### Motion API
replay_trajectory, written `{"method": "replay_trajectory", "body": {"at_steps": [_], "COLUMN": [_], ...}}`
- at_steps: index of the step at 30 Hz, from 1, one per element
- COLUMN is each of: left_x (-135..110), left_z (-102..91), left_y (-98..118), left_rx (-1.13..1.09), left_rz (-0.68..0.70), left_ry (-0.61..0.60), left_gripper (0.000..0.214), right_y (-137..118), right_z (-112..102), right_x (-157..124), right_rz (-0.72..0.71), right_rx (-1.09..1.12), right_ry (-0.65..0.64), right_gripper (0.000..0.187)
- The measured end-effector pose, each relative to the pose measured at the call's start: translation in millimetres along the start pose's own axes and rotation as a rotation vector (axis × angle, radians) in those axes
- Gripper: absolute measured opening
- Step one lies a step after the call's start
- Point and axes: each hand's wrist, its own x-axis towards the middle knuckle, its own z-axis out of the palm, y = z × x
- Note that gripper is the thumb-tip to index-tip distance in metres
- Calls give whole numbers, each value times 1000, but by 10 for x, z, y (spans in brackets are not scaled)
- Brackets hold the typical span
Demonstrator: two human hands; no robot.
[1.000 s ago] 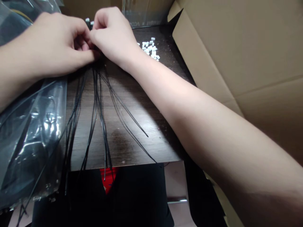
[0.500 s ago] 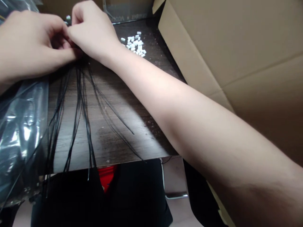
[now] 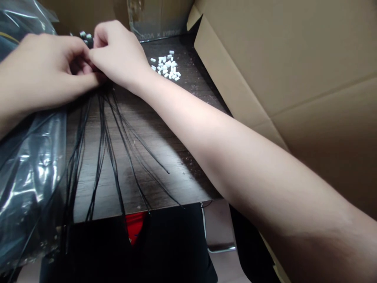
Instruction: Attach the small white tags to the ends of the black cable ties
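Head view, near edge first. The right forearm enters from 4 o'clock and is cut off by the frame's corner. It crosses above the desk point(image 3: 182, 169) toward 11 o'clock. Below the desk's near edge all is dark. A red patch point(image 3: 136, 227) shows at 6 o'clock, but what it is cannot be made out.

Black wires point(image 3: 103, 133) lie fanned over the dark wood. Their loose ends spread toward 6 o'clock, and several hang past the near edge and are lost against the dark below. At 9 o'clock a crumpled plastic bag point(image 3: 26, 173) covers the desk's left side. More dark strands show through it, blurred by glare. The bag runs off the frame.

Farther in, the fan narrows to one bunch at 11 o'clock, where both hands meet. The left hand point(image 3: 44, 70) lies over the bunch from 9 o'clock, fingers curled in and thumb pressed along the underside. The right hand point(image 3: 118, 55) comes from 3 o'clock, its grip pressed together, thumb and forefinger tips against the left hand's fingertips. The wires' far ends run up into both grips, which pinch them there. The contact point is hidden behind the knuckles, and anything small held with the ends cannot be told.

Beyond the hands, at 1 o'clock of the right hand and well apart from it, sits a loose heap of white pieces point(image 3: 166, 67). A few more peek out just past the left knuckles at 12 o'clock, mostly hidden. A cardboard flap point(image 3: 279, 59) fills the right side from 1 to 4 o'clock.
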Motion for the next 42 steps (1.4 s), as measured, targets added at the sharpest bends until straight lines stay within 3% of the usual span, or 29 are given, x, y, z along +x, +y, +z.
{"method": "replay_trajectory", "body": {"at_steps": [3,6,14,20,33,42], "left_x": [-29,-47,-41,-37,-72,-107], "left_z": [-67,-101,-61,-24,-16,-36], "left_y": [205,268,192,147,138,146], "left_rx": [97,60,4,-54,-126,-149], "left_rz": [-89,-126,-87,-58,-87,-32], "left_ry": [13,-22,-4,13,-18,-9], "left_gripper": [57,55,39,25,27,27], "right_y": [-31,-77,-134,-174,-201,-164], "right_z": [-34,-62,-78,-76,-35,-32], "right_x": [-47,-94,-149,-165,-199,-189], "right_rz": [-5,15,18,98,169,144], "right_rx": [13,12,11,-44,-82,-68], "right_ry": [-7,-22,-49,-86,-66,-66], "right_gripper": [6,9,13,21,13,10]}}
